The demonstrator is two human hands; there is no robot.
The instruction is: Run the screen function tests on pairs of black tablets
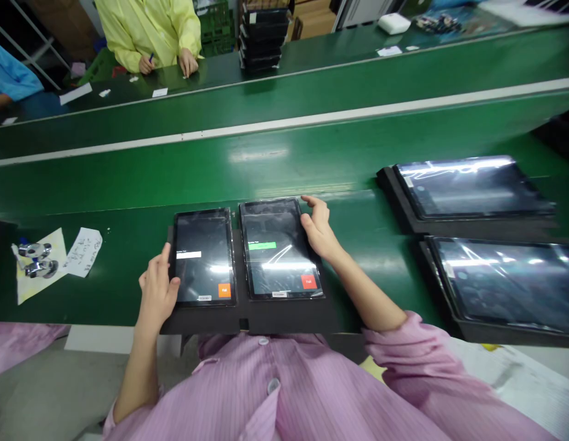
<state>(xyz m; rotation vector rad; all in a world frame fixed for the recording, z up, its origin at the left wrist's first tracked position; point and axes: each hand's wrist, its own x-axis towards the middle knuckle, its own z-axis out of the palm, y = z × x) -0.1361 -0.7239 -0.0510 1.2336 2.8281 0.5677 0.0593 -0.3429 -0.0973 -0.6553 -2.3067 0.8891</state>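
Two tablets lie side by side, screens up, on black pads [284,315] at the near edge of the green bench. The left tablet [204,239] shows a white bar and an orange "Fail" box. On the right tablet [279,263] there is a green bar and a red "Fail" box. My left hand [158,291] rests at the left tablet's left edge, fingers stretched out, holding nothing. Against the right tablet's upper right edge lies my right hand [320,228], thumb and forefinger apart, with no object in it.
More tablets [459,187] lie on black pads at the right. At left are metal parts [38,260] on yellow paper and a handwritten note [84,252]. Beyond a white rail [266,125], a person in yellow [150,30] works beside stacked black trays [263,37].
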